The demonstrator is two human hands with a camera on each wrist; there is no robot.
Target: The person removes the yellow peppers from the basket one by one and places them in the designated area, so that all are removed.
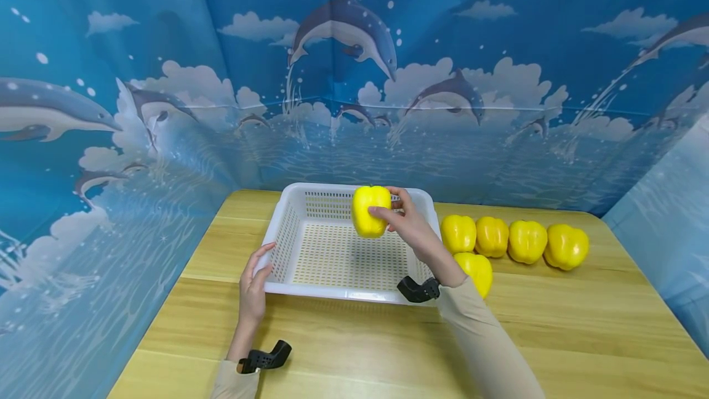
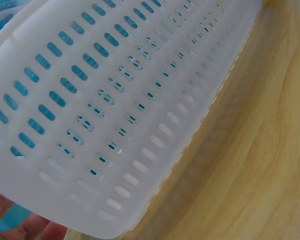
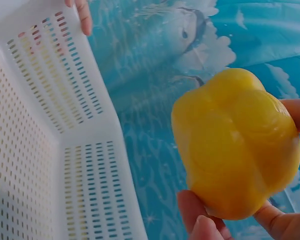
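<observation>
A yellow bell pepper (image 1: pixel 371 211) is held in my right hand (image 1: pixel 411 226), thumb on the near side and fingers behind. It hangs above the white plastic basket (image 1: pixel 332 295), whose slotted floor shows bare below it. The right wrist view has the same bell pepper (image 3: pixel 235 145) up close, gripped by the fingertips. My left hand (image 1: pixel 253 282) holds the basket's left rim, thumb apart from the fingers. In the left wrist view, the basket's slotted wall (image 2: pixel 105 100) fills most of the frame, with only some fingertips (image 2: pixel 27 227) visible at the lower left corner.
Several more yellow bell peppers stand right of the basket: a row including one pepper (image 1: pixel 527 242), and a nearer pepper (image 1: pixel 475 273) partly hidden by my right forearm. The wooden table (image 1: pixel 343 350) reaches back to a blue dolphin-print curtain (image 1: pixel 310 146).
</observation>
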